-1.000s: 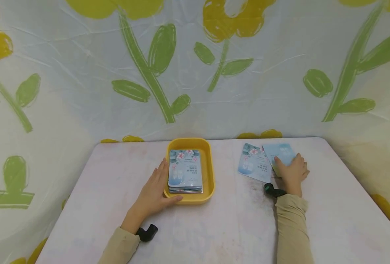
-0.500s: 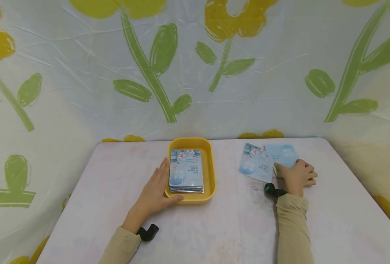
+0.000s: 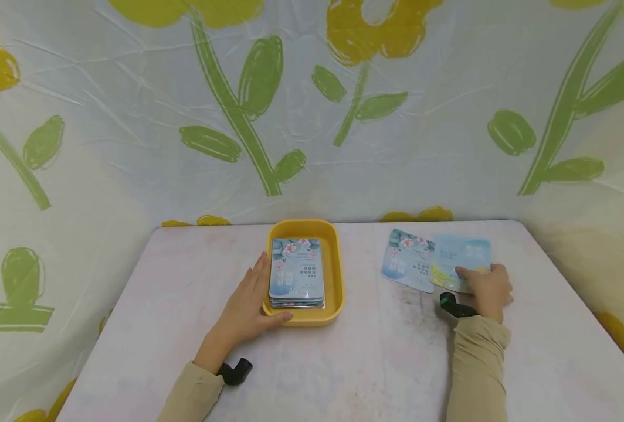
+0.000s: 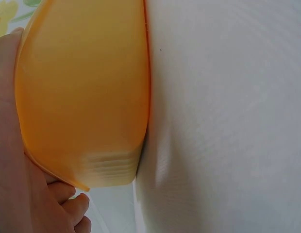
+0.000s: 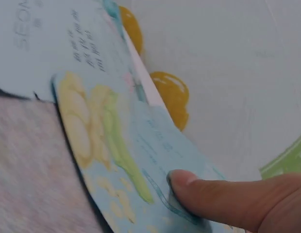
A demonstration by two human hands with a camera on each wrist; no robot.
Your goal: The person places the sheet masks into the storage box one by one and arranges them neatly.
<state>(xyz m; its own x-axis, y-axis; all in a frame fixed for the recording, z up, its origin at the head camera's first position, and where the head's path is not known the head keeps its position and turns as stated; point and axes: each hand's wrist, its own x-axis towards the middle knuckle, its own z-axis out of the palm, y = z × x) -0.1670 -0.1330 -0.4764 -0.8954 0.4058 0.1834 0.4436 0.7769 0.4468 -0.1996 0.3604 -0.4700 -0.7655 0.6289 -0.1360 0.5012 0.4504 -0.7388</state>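
My left hand (image 3: 246, 302) rests against the left side of a yellow tray (image 3: 334, 281), fingers straight along the rim, thumb across its front edge. A stack of flat floral packets (image 3: 296, 269) lies in the tray. The left wrist view shows the tray's outer wall (image 4: 87, 87) with the hand (image 4: 14, 145) beside it. At the right, my right hand (image 3: 491, 287) pinches the near right part of a flat light-blue packet (image 3: 457, 255). The thumb (image 5: 204, 194) lies on top of it; the other fingers are mostly hidden. Next to it lies a floral packet (image 3: 408, 258), its right edge overlapped.
A white table (image 3: 365, 363) bears everything, its back edge close to a hanging cloth (image 3: 343, 176) printed with yellow flowers. Grey smudges (image 3: 414, 316) mark the surface below the loose packets. A black wrist device (image 3: 235, 372) sits by the left cuff, another (image 3: 454, 305) by the right.
The light-blue packet has slid right and turned straighter, showing its yellow-green printed corner. My right hand has moved right and nearer, to the packet's near right part. Left hand and tray stay put.
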